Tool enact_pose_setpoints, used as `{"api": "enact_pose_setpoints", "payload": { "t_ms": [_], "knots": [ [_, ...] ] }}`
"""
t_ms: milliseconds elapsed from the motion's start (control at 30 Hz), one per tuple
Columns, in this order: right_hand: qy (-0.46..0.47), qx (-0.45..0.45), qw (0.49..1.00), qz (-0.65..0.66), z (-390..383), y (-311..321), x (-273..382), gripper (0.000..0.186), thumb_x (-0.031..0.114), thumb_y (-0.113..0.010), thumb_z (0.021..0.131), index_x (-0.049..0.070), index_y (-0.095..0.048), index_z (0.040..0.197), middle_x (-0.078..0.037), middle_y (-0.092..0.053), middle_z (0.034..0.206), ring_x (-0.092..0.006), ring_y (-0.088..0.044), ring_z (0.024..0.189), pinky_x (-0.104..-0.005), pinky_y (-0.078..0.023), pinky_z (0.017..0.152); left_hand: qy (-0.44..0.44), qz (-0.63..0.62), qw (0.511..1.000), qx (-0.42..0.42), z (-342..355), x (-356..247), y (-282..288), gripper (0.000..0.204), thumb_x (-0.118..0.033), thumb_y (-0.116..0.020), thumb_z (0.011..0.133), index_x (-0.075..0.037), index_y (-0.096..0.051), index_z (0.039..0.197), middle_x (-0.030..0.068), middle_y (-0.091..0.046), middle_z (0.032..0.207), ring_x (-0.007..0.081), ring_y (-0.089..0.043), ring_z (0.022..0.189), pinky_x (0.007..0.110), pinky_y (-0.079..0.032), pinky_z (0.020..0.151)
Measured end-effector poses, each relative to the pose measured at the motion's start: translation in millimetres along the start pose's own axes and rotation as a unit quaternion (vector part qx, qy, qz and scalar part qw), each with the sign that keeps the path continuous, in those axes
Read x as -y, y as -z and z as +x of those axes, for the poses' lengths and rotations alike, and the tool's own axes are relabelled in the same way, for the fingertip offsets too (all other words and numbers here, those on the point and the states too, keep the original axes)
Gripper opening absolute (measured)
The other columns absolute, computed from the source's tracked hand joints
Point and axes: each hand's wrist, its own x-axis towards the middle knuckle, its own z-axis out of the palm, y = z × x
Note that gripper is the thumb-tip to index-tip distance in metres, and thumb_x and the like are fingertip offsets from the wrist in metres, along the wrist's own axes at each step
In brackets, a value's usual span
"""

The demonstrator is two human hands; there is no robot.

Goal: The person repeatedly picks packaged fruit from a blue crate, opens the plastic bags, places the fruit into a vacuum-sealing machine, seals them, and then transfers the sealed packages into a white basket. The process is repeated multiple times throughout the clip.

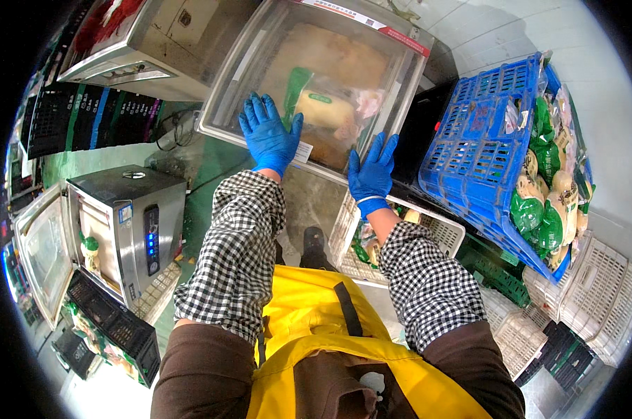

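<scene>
Both my hands wear blue gloves. Flat against the clear lid [253, 77] of a vacuum sealing machine lies my left hand [269, 134], fingers stretched and holding nothing. My right hand [373, 171] rests at the lid's near right edge, its fingers also extended with nothing in them. The lid is down. Through it shows a pale, bagged food item [326, 112] with green on its packaging; pinkish and brownish shapes around it are blurred by the cover, and I cannot tell what they are.
At the right, a tilted blue crate [463, 167] sits beside several green-and-clear food packs [550, 188]. A white basket [445, 234] with packs stands below my right hand. Leftward is another sealing machine [124, 202], lid raised, above a black crate [113, 314]. White crates [595, 286] are stacked far right.
</scene>
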Motion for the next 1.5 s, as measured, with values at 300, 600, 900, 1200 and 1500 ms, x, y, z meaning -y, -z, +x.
{"api": "enact_pose_setpoints", "payload": {
  "t_ms": [300, 600, 900, 1200, 1500],
  "knots": [
    [0.025, -0.018, 1.000, -0.004, -0.6, -4.9, -3.1, 0.073, 0.039, -0.050, 0.083, -0.003, -0.020, 0.135, -0.027, -0.006, 0.142, -0.0461, -0.031, 0.120, -0.0463, -0.032, 0.097, 0.000, -0.018, 1.000, -0.011, 0.1, 0.3, 0.0, 0.078, -0.057, -0.044, 0.081, -0.001, -0.029, 0.133, 0.0206, -0.026, 0.139, 0.0339, -0.022, 0.130, 0.047, -0.015, 0.105],
    [0.027, -0.028, 0.999, -0.010, -0.7, -4.7, -0.2, 0.073, 0.040, -0.050, 0.083, -0.001, -0.021, 0.136, -0.027, -0.008, 0.141, -0.0473, -0.034, 0.117, -0.0466, -0.035, 0.095, -0.001, -0.030, 0.999, -0.027, 0.1, 3.4, -5.0, 0.077, -0.057, -0.045, 0.080, -0.001, -0.032, 0.132, 0.0206, -0.028, 0.138, 0.0341, -0.024, 0.129, 0.047, -0.016, 0.105],
    [0.041, -0.044, 0.997, -0.040, -2.5, -11.5, -3.3, 0.072, 0.042, -0.047, 0.084, -0.001, -0.021, 0.136, -0.029, -0.011, 0.140, -0.0462, -0.037, 0.116, -0.0460, -0.036, 0.094, 0.000, -0.068, 0.996, -0.060, -1.8, 7.1, -6.9, 0.076, -0.056, -0.047, 0.079, 0.000, -0.036, 0.128, 0.0213, -0.032, 0.135, 0.0343, -0.028, 0.127, 0.047, -0.018, 0.104],
    [0.063, -0.059, 0.994, -0.064, -4.1, -20.7, -10.6, 0.073, 0.045, -0.046, 0.085, 0.001, -0.019, 0.137, -0.028, -0.012, 0.140, -0.0445, -0.037, 0.117, -0.0466, -0.039, 0.091, -0.031, -0.143, 0.985, -0.093, -17.9, 21.4, -13.2, 0.061, -0.044, -0.052, 0.081, -0.002, -0.042, 0.124, 0.0188, -0.033, 0.135, 0.0336, -0.030, 0.126, 0.046, -0.019, 0.105],
    [0.044, -0.060, 0.995, -0.069, -4.2, -24.3, -6.9, 0.071, 0.048, -0.044, 0.086, 0.005, -0.021, 0.137, -0.028, -0.015, 0.140, -0.0438, -0.039, 0.116, -0.0458, -0.040, 0.090, 0.018, -0.194, 0.969, 0.153, -282.2, 120.4, -39.5, 0.058, -0.029, -0.056, 0.080, -0.003, -0.037, 0.128, 0.0230, -0.039, 0.128, 0.0366, -0.035, 0.120, 0.045, -0.026, 0.101]
  ]
}}
